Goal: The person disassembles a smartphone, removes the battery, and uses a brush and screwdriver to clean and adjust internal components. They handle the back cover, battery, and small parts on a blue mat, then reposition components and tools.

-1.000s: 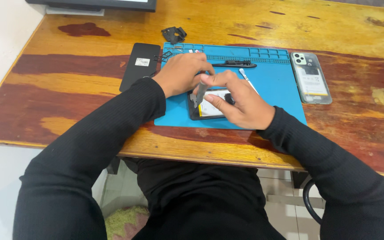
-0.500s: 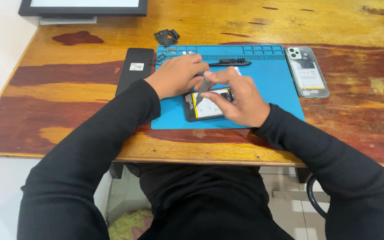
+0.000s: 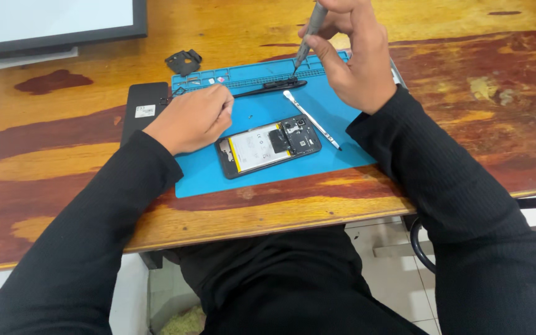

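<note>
- Near the middle of the head view, an opened phone lies face down on a blue work mat, its back cover off, with a pale battery and dark circuit parts showing.
- Left of the phone, the left hand rests on the mat's left part, its fingers curled loosely inward; I cannot tell whether they hold anything. The hand lies just beside the phone's left end, apart from it.
- At upper centre, the right hand is raised above the mat's upper right part, its fingers closed round a slim grey screwdriver.
- The screwdriver slants down to the left, and its tip meets a narrow black strip lying along the mat's upper edge, below the mat's row of small tray compartments.
- Between the right hand and the phone, a thin white-tipped tool lies diagonally on the mat, near the phone's right end.
- At the mat's left edge, a black rectangular cover lies flat on the wooden counter.
- Above the mat's upper left corner, a small black part sits on the counter.
- Upper left of the frame, a dark-framed screen stands at the counter's far edge.
- Both arms wear black sleeves.
</note>
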